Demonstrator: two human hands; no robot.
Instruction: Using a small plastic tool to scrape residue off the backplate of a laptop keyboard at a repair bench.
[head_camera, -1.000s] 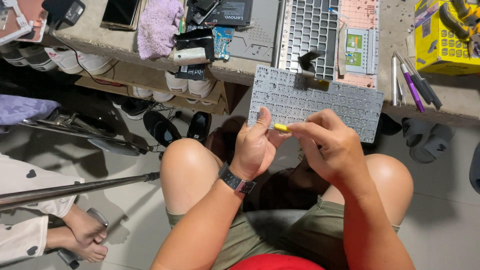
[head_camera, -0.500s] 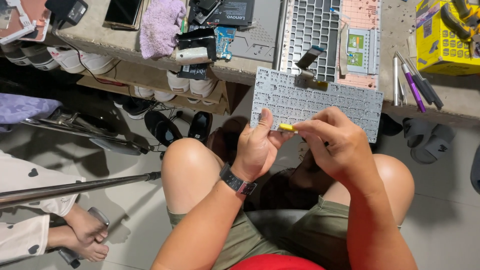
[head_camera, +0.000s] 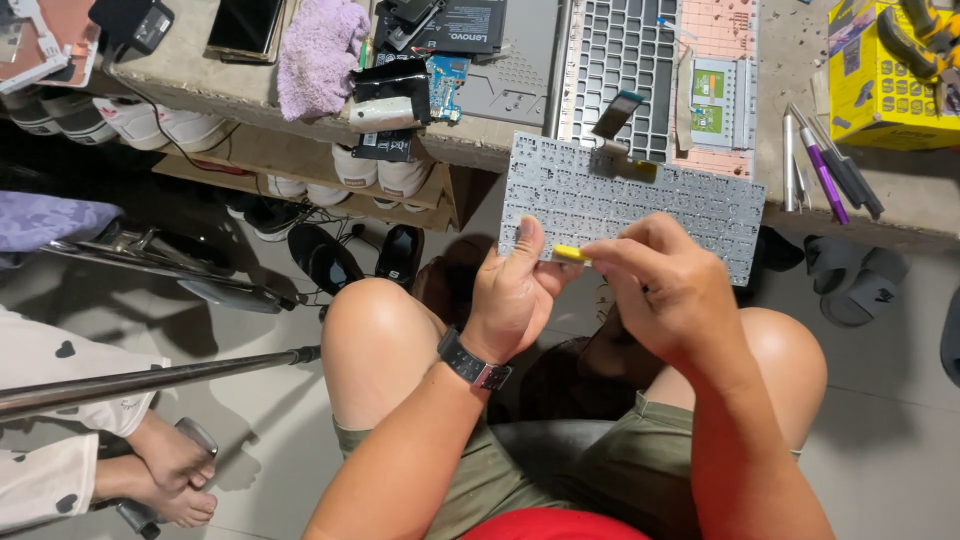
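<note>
- The grey keyboard plate (head_camera: 640, 200), a flat perforated metal sheet, is held above the person's knees, just in front of the workbench (head_camera: 880, 185) edge, its far long edge overlapping the bench lip.
- The left hand (head_camera: 515, 295) grips the plate's near-left corner: thumb pressed flat on the upper face, the other fingers curled under it, so the hand is clamped on the plate.
- The right hand (head_camera: 670, 290) sits just right of the left hand, below the plate's near edge, fingers pressed together in a pinch around a small yellow tool (head_camera: 570, 254); only the yellow end shows, pointing toward the left thumb.
- A dark wristwatch (head_camera: 472, 362) is on the left wrist, below the plate.
- Just beyond the plate, on the bench, lies an opened laptop shell (head_camera: 655, 60) with a grid of key openings and a pinkish inner panel; a short dark ribbon cable (head_camera: 615, 112) stands up between shell and plate.
- Right of the plate, on the bench, lie several pen-like tools (head_camera: 825, 170), one purple, and beyond them a yellow box (head_camera: 880, 75).
- Left of the plate on the bench: a small circuit board (head_camera: 445, 85), a black battery pack (head_camera: 470, 25), a purple cloth (head_camera: 320, 50) and a phone (head_camera: 243, 25).
- Under the bench, left of the plate, shoes (head_camera: 160, 125) sit on a shelf, with dark shoes (head_camera: 325, 258) on the floor.
- Far left of the plate, another person's bare feet (head_camera: 175, 480) rest near a metal rod (head_camera: 150, 378).
</note>
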